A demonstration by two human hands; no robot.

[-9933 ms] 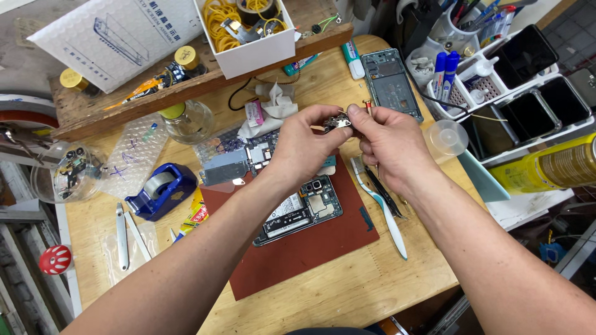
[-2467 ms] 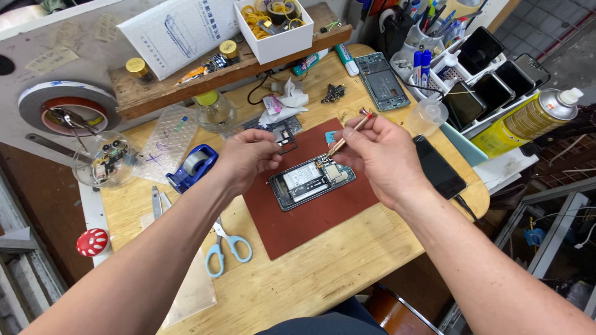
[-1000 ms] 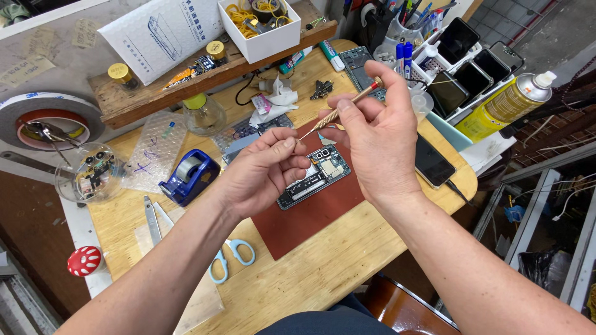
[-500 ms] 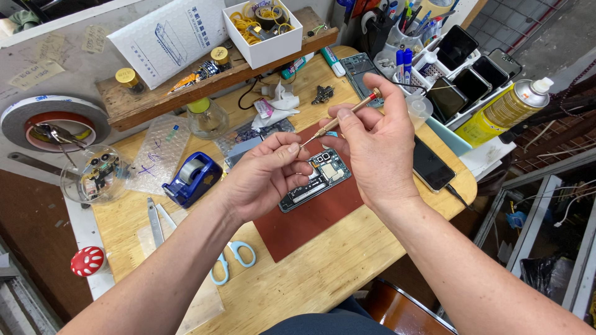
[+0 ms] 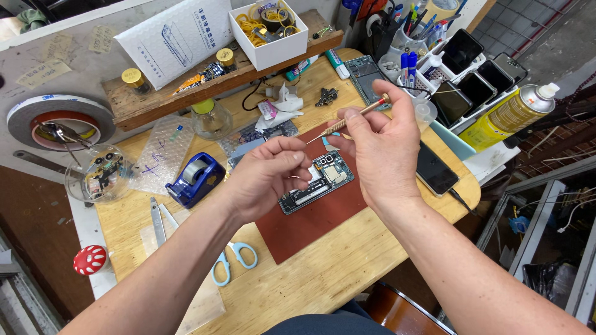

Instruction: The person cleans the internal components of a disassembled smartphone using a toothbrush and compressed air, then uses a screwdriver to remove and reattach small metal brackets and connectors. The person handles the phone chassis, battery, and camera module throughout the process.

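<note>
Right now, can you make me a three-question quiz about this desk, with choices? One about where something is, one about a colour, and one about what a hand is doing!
1. Where does the opened phone lie?
A. on the red-brown mat
B. in the white box
C. on the floor

2. What colour is the tape dispenser?
A. green
B. blue
C. pink

3. What is the right hand doing?
A. lying flat on the desk
B. cutting with scissors
C. holding a thin screwdriver in its fingers

Answers:
1 A, the phone sits on the mat under both hands.
2 B, its body is dark blue.
3 C, the fingers pinch the screwdriver, its tip pointing toward the left hand.
</note>
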